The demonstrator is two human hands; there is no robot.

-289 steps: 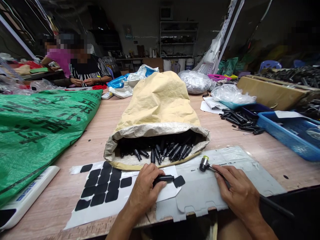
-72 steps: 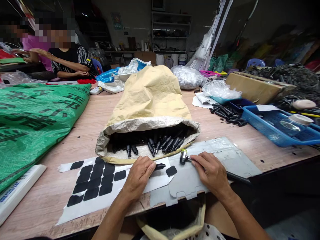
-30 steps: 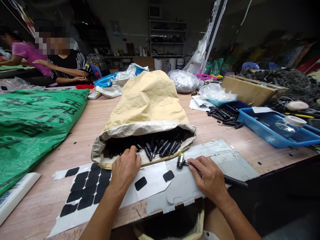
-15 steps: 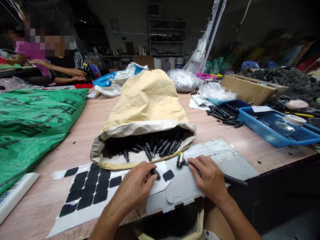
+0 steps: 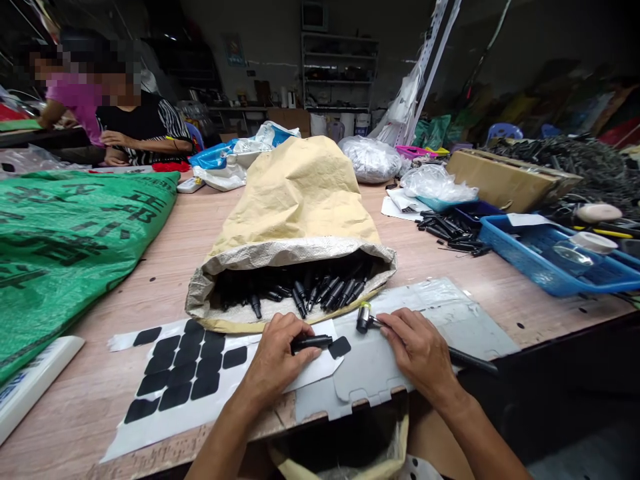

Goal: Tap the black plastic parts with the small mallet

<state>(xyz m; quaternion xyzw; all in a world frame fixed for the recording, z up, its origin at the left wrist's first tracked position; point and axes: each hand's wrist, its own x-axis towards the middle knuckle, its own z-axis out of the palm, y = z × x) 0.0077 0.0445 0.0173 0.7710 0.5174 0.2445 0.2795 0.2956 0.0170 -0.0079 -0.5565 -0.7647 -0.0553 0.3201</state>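
My left hand is closed round a black cylindrical part, holding it flat on the white backing sheet beside a lone black pad. My right hand grips the black handle of a small hammer, whose head rests on the grey card. Just beyond both hands lies an open tan sack with several black parts spilling toward its mouth. A block of black adhesive pads covers the sheet's left half.
A green woven sack fills the left of the wooden table. A blue tray, loose black parts, a cardboard box and plastic bags sit at right. Two other people work at the far left. An open bag hangs under the table edge.
My left hand reached into the sack's mouth, drew back with a black part, and now holds it level beside the lone pad. My right hand has stayed on the hammer.
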